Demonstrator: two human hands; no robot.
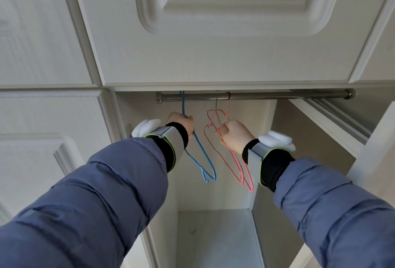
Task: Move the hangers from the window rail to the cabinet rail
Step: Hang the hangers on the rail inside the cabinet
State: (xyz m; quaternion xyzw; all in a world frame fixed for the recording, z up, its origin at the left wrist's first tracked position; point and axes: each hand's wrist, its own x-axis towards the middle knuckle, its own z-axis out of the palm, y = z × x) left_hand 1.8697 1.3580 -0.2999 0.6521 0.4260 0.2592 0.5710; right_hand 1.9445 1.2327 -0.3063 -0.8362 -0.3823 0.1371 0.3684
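1. Nearest to me, two arms in blue padded sleeves reach up and forward into the open cabinet, each wrist wearing a strap with a white device on it.

2. The left hand [181, 123] has its grip closed tight around the upper part of a blue hanger [197, 150]. The hanger's frame trails down and toward me below the fist, and its thin neck runs up from the fist to the rail.

3. The right hand [234, 136] is also a closed fist, wrapped around pink hangers [215, 139]. There look to be at least two pink frames bunched together, though I cannot tell exactly how many.

4. Farther back, the cabinet rail [277, 96] runs left to right under the top of the cabinet. The blue hook sits over it near the left end. One pink hook loops over it near the middle, and a thin grey wire hook hangs just left of that.

5. My reading of progress: these hangers have reached the cabinet and are being seated, so this trip is nearly finished. Both hands have yet to let go, and any pink hanger not hooked needs placing.

6. The window rail is out of sight, so I cannot say whether more hangers wait there.
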